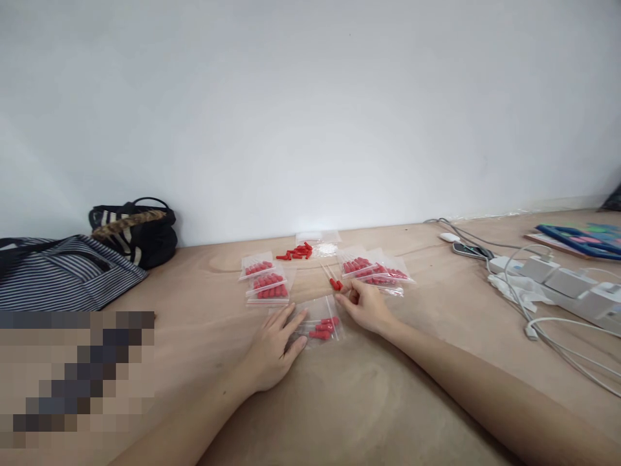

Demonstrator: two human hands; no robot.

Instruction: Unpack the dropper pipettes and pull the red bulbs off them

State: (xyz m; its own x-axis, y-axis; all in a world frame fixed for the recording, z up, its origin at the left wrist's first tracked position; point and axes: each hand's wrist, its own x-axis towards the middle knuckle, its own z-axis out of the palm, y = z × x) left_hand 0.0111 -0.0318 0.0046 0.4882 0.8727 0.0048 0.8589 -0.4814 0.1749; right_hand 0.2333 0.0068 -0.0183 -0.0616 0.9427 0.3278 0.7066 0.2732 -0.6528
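Note:
My left hand (pixel 274 346) lies flat with fingers spread, pressing the left edge of a small clear zip bag (pixel 320 321) that holds a few red caps. My right hand (pixel 365 304) rests at the bag's right side, its fingers pinched together on a small red cap (pixel 335 283) just beyond the bag's mouth. Two filled bags (pixel 266 278) lie to the left, and more filled bags (pixel 376 268) lie to the right. A loose pile of red caps (pixel 295 252) sits near the wall beside an empty clear bag (pixel 323 244).
A striped bag (pixel 63 272) and a black handbag (pixel 138 233) sit at the left. At the right lie a power strip with chargers and white cables (pixel 557 285), a phone (pixel 468 250), a mouse (pixel 449 237) and a colourful book (pixel 582 239). A white wall stands behind.

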